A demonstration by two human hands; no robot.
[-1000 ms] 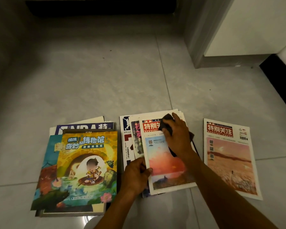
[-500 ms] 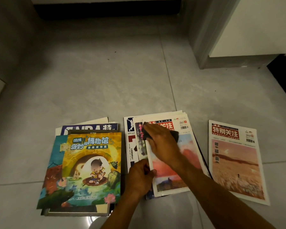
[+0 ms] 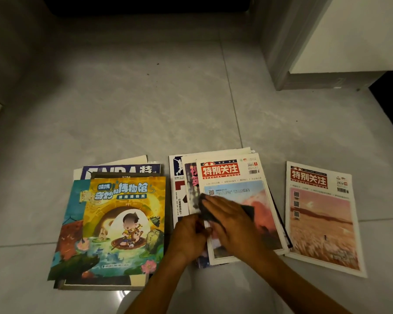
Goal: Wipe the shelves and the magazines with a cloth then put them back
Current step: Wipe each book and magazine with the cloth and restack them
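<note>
Head view, looking down on grey floor tiles (image 3: 145, 114). Three groups of magazines lie on it: left stack (image 3: 114, 223) topped by a yellow cartoon cover, middle stack (image 3: 236, 177) fanned unevenly, and a single red-masthead magazine (image 3: 320, 214) lying apart to the right.

Right hand (image 3: 232, 220) lies across the middle stack's top cover, fingers (image 3: 213, 205) straight and flat, pressing a dark cloth (image 3: 247, 210) onto the paper. Left hand (image 3: 188, 239) sits at the stack's near left edge, fingers curled onto the covers; exact grip hidden by the right hand.

Risks, as judged:
- Fanned stack may slide under sideways wiping if the left hand lets up.
- Thin top cover could crease or tear at its loose right edge.
- Whether the cloth is damp I cannot tell; if so, smearing.
- Shelves not in view.
</note>
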